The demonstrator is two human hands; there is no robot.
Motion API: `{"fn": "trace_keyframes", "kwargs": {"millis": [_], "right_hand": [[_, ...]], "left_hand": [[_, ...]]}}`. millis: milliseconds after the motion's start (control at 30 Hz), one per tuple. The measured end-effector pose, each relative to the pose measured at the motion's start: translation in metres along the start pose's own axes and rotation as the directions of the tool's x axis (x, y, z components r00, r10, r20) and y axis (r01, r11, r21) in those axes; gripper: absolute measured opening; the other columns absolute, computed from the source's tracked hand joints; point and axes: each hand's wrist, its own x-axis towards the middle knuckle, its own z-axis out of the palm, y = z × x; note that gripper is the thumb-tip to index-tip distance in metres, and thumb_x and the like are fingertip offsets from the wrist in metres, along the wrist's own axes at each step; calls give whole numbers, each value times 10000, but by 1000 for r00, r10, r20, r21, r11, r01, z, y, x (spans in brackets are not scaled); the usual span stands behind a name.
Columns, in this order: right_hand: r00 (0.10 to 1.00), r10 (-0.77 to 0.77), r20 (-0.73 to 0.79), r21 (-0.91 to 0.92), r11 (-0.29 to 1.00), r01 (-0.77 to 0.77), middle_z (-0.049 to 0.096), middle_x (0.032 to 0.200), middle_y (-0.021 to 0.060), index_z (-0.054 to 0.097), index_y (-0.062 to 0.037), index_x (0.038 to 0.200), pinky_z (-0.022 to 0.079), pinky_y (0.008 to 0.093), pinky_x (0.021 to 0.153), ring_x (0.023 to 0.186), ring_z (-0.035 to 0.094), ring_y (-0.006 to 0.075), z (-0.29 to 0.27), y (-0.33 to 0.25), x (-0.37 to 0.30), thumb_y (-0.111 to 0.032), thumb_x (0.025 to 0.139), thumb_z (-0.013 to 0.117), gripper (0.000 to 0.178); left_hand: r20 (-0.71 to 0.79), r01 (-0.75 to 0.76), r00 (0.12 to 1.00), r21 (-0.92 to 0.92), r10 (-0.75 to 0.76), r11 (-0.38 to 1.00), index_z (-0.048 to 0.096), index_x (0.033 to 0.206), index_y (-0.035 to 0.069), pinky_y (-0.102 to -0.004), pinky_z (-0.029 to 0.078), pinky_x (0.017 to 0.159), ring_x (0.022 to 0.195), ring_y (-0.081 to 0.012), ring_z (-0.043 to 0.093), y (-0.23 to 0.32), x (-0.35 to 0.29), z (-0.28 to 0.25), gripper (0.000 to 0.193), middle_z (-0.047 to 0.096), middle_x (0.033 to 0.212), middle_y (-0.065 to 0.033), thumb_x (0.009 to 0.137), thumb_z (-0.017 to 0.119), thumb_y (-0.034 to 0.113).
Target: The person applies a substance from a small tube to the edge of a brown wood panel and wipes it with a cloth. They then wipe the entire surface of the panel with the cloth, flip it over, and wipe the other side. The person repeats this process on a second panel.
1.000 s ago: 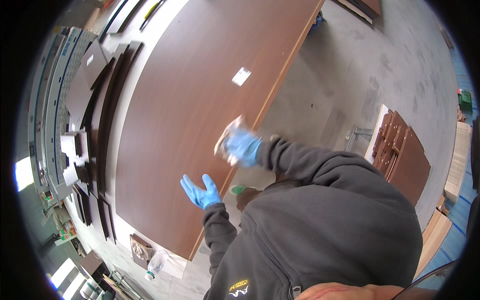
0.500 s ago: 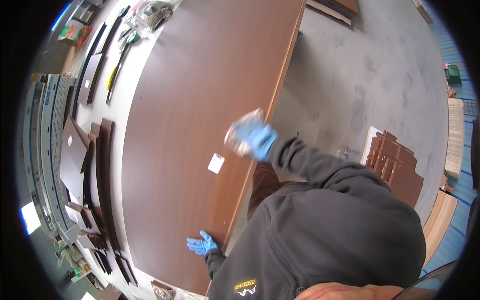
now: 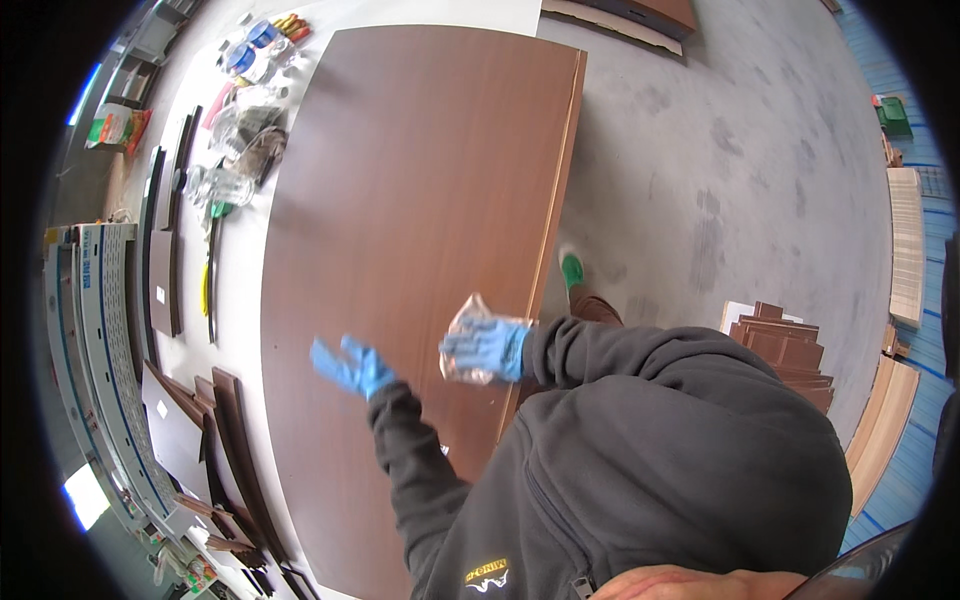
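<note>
There you were, apparently mid-wipe, your blue-gloved right hand point(image 3: 482, 346) holding a crumpled, pale beige cloth point(image 3: 472, 312) under flattish fingers at four o'clock over the long brown wood-toned panel point(image 3: 420, 200), blue-gloved left hand point(image 3: 355, 369) spread and empty at eight, finished and remaining patches indistinguishable.

Work surface point(image 3: 235, 320): white, flat. Bears one large brown panel point(image 3: 420, 200), laid flat. Left of the panel's far end: blue-banded containers point(image 3: 262, 36); crumpled clear plastic point(image 3: 245, 125); clear bottle point(image 3: 225, 187), on its side. Left of the panel's middle: slim black-and-yellow tool point(image 3: 205, 288); farther out, narrow brown board point(image 3: 163, 270), white label. Left of the panel's near half: dark boards point(image 3: 175, 430), overlapping.
</note>
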Motion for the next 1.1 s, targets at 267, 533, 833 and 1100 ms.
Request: {"fn": "trace_keyframes", "kwargs": {"millis": [267,533,833,1100], "right_hand": [[658,656,-370,-185,642,-744,667,841,117,618,-73,812,553,367,744,797,682,274,-146,425,-47,-251,973,513,262],[781,531,-329,-178,777,-603,690,1295,153,708,-99,1271,508,473,1089,1169,685,344,-123,516,-107,-148,946,648,334],[856,516,22,630,658,-412,658,1412,100,637,-82,1392,539,430,1078,1303,638,216,-130,477,-110,-255,1125,488,352],[58,986,-159,482,129,-867,747,965,58,750,-21,1155,582,310,810,848,698,190,-192,628,-155,-285,1125,583,313]], "left_hand": [[137,188,935,590,-327,785,364,1685,88,-569,120,1338,1647,-379,223,140,19,166,856,323,1758,-180,1067,438,676],[115,126,957,659,-265,742,342,1695,89,-562,124,1342,1650,-385,214,136,16,171,878,282,1772,-191,1057,461,681],[134,95,961,662,-243,744,344,1688,74,-572,120,1343,1648,-393,217,138,16,170,849,292,1766,-197,1073,475,644],[116,120,959,660,-257,742,366,1677,72,-581,140,1334,1639,-404,229,127,15,171,879,299,1757,-217,1038,529,653]]}}
